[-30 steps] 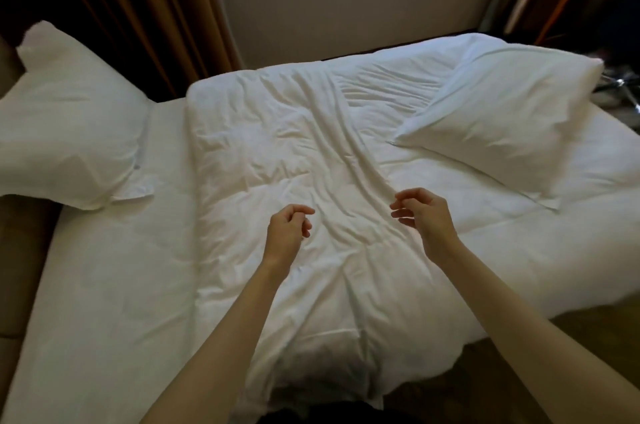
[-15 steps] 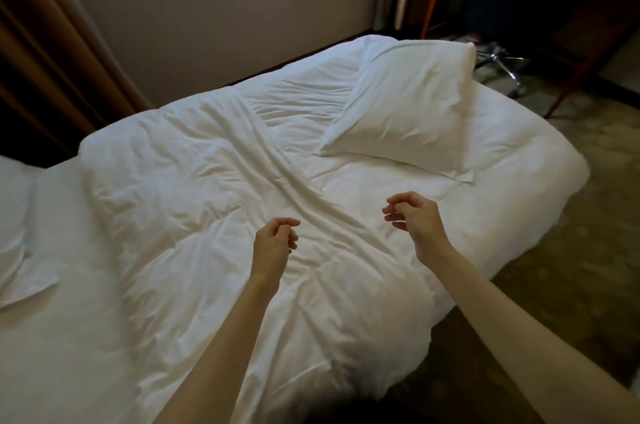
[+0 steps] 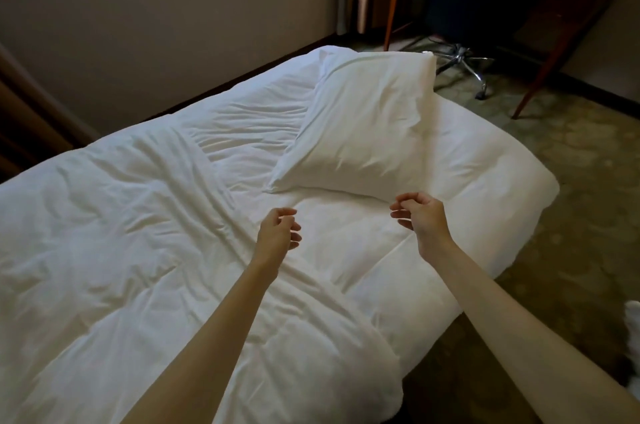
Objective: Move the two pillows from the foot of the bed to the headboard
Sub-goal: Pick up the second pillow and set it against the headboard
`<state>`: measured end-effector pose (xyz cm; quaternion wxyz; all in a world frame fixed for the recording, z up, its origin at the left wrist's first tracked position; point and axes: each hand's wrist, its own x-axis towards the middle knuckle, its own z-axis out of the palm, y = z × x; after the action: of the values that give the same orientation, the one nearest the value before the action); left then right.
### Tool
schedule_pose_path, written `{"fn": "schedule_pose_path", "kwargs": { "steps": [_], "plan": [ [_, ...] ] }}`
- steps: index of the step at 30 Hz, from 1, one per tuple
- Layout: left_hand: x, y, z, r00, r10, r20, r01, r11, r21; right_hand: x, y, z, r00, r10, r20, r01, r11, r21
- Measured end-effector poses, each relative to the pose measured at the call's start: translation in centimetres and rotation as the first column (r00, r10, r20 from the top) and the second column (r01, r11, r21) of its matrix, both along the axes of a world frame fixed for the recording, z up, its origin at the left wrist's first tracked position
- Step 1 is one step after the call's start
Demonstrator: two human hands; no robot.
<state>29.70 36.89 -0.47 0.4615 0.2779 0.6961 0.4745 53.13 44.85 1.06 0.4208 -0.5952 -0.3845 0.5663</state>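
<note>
One white pillow lies at an angle on the white duvet, near the bed's far right corner. My left hand hovers over the duvet just short of the pillow's near left corner, fingers loosely curled and apart, holding nothing. My right hand is at the pillow's near right edge, fingers curled and empty, close to the fabric but not gripping it. The second pillow is out of view.
A grey wall runs along the bed's far side. A swivel chair base and a wooden desk stand beyond the bed's right end. Patterned carpet lies to the right of the bed.
The view has swung to the right, so the left pillow has left the frame. Both hands have moved toward the remaining pillow and now sit near its front edge.
</note>
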Motion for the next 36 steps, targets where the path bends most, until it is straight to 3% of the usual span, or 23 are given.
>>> {"fn": "schedule_pose_path", "kwargs": {
  "steps": [10,20,24,29,34,36],
  "plan": [
    [4.2,19.2,-5.8,0.976,0.13,0.172,-0.083,0.963,-0.257,5.3,20.6,-7.1,0.975,0.079,0.208,-0.059,0.993,-0.102],
    [4.4,30.3,-16.1,0.779,0.421,0.464,-0.128,0.832,-0.54,8.0,33.3,-18.3,0.938,0.183,0.295,-0.051,0.913,-0.405],
    [5.0,32.6,-18.7,0.671,0.389,0.632,-0.006,0.854,-0.52,8.6,34.7,-21.5,0.958,0.153,0.242,-0.018,0.875,-0.483],
    [5.6,35.1,-20.1,0.621,0.515,0.591,-0.226,0.84,-0.494,8.2,34.8,-23.4,0.996,0.064,0.067,-0.019,0.848,-0.529],
    [5.1,35.9,-20.2,0.633,0.414,0.654,-0.255,0.909,-0.329,6.5,33.2,-21.8,0.996,0.058,-0.062,-0.079,0.897,-0.435],
    [4.5,36.3,-19.6,0.686,0.43,0.586,-0.278,0.9,-0.335,5.5,32.8,-20.5,0.997,0.037,-0.064,-0.058,0.927,-0.37]
  ]
}}
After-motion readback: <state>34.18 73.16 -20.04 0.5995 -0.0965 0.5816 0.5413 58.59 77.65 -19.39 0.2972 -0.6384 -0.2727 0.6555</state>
